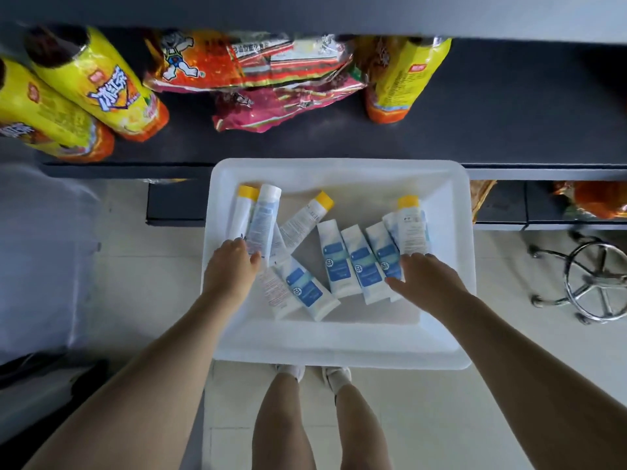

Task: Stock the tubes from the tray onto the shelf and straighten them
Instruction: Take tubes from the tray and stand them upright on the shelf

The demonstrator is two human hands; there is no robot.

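Touching tubes — left hand fingers curled, grip unclear; right hand fingers spread.

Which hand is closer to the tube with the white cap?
The left hand. It is right at the bottom end of the white-capped tube. The right hand is across the tray, resting on the blue-labelled tubes.

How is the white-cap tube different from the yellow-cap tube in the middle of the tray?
The white-cap tube has a white lid; the middle yellow-cap tube has a yellow one. The white-cap tube touches the left hand; the slanted yellow-cap tube does not. Both lie in the white tray.
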